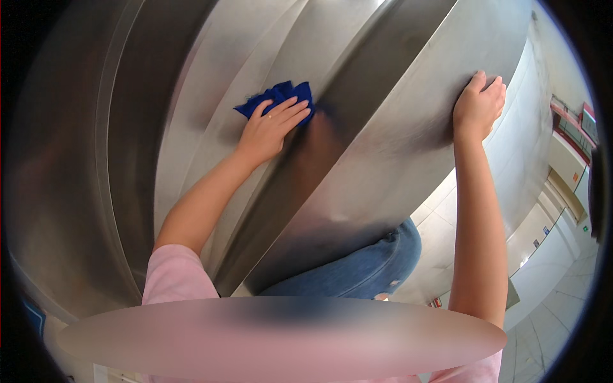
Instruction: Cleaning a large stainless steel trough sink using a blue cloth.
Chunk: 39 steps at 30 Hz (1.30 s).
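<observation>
My left hand (270,127) presses a crumpled dark blue cloth (292,91) against a pale, brushed-metal panel (239,139). The fingers lie spread over the cloth, and a ring shows on one of them. Just right of the cloth, a darker metal face (354,105) mirrors the hand faintly. Higher up on the right, my right hand (479,107) holds the outer edge of a broad metal panel (407,129), with no cloth in it. How far its fingers wrap behind that edge cannot be made out.
My knee in blue jeans (383,258) is close to the broad panel's lower edge. On the left stands a dark metal surface (57,143) with a long seam. Beyond my right arm are pale wall tiles (443,201), white panels (546,268) and a tiled floor (550,330).
</observation>
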{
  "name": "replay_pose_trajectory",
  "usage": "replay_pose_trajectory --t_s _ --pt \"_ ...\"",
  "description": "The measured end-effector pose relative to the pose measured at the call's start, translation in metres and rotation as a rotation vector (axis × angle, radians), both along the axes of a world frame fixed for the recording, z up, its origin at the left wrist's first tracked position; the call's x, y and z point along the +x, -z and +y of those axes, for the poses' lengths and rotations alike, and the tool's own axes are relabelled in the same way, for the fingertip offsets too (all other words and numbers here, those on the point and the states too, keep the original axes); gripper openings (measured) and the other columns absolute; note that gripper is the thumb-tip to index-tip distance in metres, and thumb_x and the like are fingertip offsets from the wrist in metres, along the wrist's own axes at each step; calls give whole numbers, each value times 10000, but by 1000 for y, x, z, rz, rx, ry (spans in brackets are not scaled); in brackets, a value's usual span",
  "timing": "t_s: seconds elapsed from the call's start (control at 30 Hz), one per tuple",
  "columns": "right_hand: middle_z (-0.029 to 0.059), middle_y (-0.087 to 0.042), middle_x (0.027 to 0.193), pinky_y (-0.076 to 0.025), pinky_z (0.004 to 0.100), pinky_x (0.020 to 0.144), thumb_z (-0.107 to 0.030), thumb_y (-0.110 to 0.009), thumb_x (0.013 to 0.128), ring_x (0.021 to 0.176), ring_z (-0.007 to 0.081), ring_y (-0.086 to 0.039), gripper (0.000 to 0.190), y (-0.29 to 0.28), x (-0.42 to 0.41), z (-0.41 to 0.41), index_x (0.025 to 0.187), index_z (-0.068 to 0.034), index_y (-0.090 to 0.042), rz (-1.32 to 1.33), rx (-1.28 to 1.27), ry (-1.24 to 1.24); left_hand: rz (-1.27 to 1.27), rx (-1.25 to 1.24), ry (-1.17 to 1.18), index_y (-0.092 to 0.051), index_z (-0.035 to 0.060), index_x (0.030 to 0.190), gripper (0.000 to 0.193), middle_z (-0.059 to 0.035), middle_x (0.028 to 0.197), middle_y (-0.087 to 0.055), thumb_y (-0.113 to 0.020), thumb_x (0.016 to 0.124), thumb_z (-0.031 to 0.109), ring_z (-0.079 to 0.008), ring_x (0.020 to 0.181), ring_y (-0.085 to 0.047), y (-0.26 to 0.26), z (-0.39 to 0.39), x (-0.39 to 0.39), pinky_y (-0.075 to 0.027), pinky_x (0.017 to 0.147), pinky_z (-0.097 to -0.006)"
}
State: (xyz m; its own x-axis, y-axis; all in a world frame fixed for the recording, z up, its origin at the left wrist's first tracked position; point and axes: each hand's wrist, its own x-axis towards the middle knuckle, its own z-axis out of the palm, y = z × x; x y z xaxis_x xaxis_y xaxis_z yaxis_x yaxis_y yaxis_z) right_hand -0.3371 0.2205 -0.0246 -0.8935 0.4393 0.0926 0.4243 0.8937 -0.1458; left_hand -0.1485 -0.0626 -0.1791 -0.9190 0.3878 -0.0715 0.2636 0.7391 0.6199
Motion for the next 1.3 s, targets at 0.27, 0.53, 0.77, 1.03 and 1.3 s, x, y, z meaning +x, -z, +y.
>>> replay_pose_trajectory --t_s 0.27,0.53,0.77,1.03,1.3 --pt "103 -243 1563 -246 515 1117 -495 -323 969 1457 253 -181 666 2 -1 5 1474 -63 -306 4 -8 -4 60 -95 -21 -502 184 1375 648 33 1459 -464 -527 776 -65 -151 1359 -406 3 27 -59 -290 1084 -474" --pt "106 -249 1559 -242 514 1119 -489 -322 973 1454 254 -184 661 4 4 2 1474 -58 -303 -4 -10 -3 147 -267 -103 -496 206 1384 555 53 1468 -454 -494 854 43 -142 1354 -415 22 68 -157 -294 1074 -533" --pt "113 -248 1557 -250 516 1116 -488 -324 976 1451 257 -190 660 3 1 9 1474 -55 -301 15 22 -31 152 -341 -120 -508 223 1369 502 68 1473 -447 -462 890 81 -144 1346 -427 22 81 -197 -336 1033 -554" --pt "113 -250 1557 -256 516 1111 -488 -336 973 1449 255 -195 659 3 1 4 1471 -57 -307 18 -16 -10 17 -205 -82 -519 199 1357 513 49 1454 -469 -492 868 46 -153 1344 -424 8 64 -153 -385 990 -468" --pt "104 -247 1559 -249 513 1115 -491 -331 969 1454 248 -184 658 0 3 -1 1473 -68 -307 1 -10 13 -80 -188 117 -472 175 1394 604 31 1502 -403 -515 825 -21 -173 1389 -354 -14 6 -35 -350 1042 -453"
